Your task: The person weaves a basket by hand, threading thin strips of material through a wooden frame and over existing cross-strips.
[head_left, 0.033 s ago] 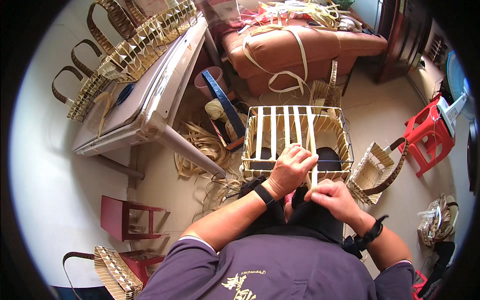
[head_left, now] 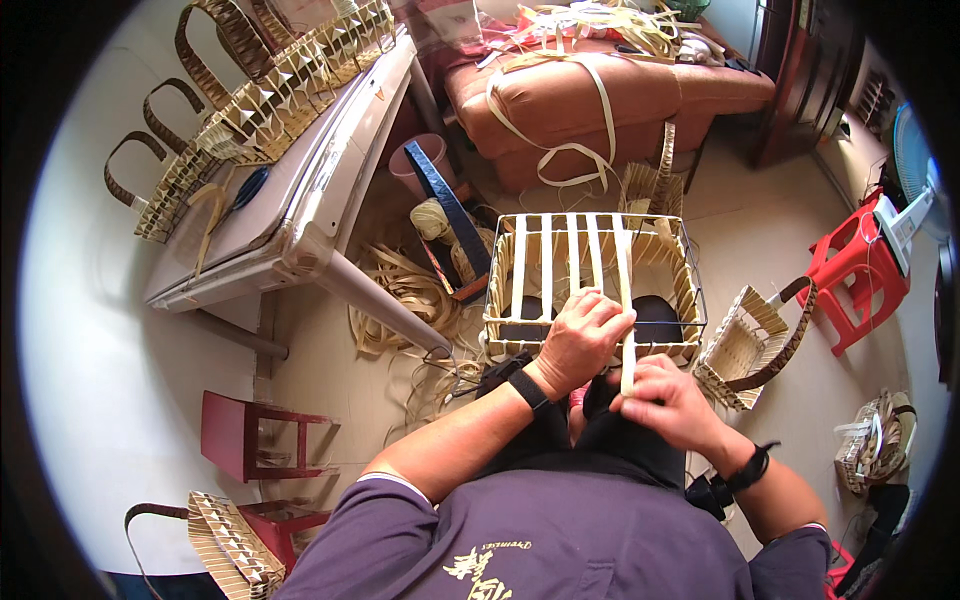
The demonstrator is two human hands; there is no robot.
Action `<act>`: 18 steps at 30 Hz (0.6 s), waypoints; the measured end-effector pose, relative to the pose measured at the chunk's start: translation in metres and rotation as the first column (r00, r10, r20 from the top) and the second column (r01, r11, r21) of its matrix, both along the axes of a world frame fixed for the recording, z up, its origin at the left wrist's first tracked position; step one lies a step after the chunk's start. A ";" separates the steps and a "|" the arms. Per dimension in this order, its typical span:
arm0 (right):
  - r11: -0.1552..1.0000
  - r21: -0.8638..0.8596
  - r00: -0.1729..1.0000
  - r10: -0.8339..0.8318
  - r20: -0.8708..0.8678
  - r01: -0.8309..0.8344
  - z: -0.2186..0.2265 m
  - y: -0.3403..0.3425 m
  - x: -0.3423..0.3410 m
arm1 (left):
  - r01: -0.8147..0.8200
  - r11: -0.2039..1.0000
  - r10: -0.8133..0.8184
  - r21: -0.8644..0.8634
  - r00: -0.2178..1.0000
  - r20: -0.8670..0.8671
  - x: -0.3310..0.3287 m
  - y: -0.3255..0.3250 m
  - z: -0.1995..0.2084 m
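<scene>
A rectangular wire-framed basket (head_left: 690, 300) stands on its side in front of my knees, pale strips wrapped along its edges and several more stretched across its face. My left hand (head_left: 588, 335) is closed around a pale flat weaving strip (head_left: 624, 270) at the basket's near edge, its fingers and thumb pressed together. This strip runs over the far wire and down past the fingers to a short tail. At the tail's lower end, my right hand (head_left: 672, 400) is closed with curled fingers, thumb and fingertips at the strip. Part of the grip is hidden.
A finished basket with a brown handle (head_left: 745, 345) sits right, near a red plastic stool (head_left: 860, 265). Loose strips (head_left: 400, 300) lie in a heap on the floor by the table leg (head_left: 390, 305). More baskets (head_left: 260, 110) line the table; a padded brown seat (head_left: 560, 110) stands beyond.
My right hand has moved slightly down along the strip's tail, and its fingers have curled differently. More of the tail shows between the hands. The left hand stays in place.
</scene>
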State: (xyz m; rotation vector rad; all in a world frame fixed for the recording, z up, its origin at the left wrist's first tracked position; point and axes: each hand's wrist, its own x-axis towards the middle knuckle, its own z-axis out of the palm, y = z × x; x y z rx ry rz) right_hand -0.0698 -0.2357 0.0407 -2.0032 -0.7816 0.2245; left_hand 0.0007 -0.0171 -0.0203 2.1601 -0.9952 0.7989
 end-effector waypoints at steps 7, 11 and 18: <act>0.942 -0.246 0.954 0.266 0.139 -0.227 0.044 -0.028 -0.042 | -0.015 1.000 0.015 0.001 1.000 -0.008 0.003 0.001 0.003; 0.942 -0.043 0.861 0.285 -0.422 -0.333 0.062 -0.073 -0.083 | -0.036 0.999 0.036 0.001 0.999 0.017 0.008 0.000 0.000; 0.935 0.056 0.041 0.044 -0.998 0.350 -0.013 -0.266 -0.181 | -0.045 0.999 0.045 -0.003 0.998 0.039 0.005 -0.001 0.006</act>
